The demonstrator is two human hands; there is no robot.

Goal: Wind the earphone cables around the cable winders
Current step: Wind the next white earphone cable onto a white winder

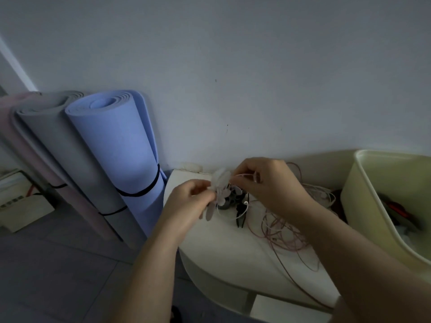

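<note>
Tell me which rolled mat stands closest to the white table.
The blue mat, rightmost of the three, beside the table; the grey mat and pink mat stand farther left.

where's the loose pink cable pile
In the head view the pink cable pile lies on the cream table, right of centre, just below the right hand and left of the cream bin.

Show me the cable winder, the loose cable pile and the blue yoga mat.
cable winder (220, 180), head view, on its pale upper lobe.
loose cable pile (277, 229), head view, on the tangled pinkish loops on the tabletop.
blue yoga mat (116, 145), head view, on the middle of its rolled side.
</note>
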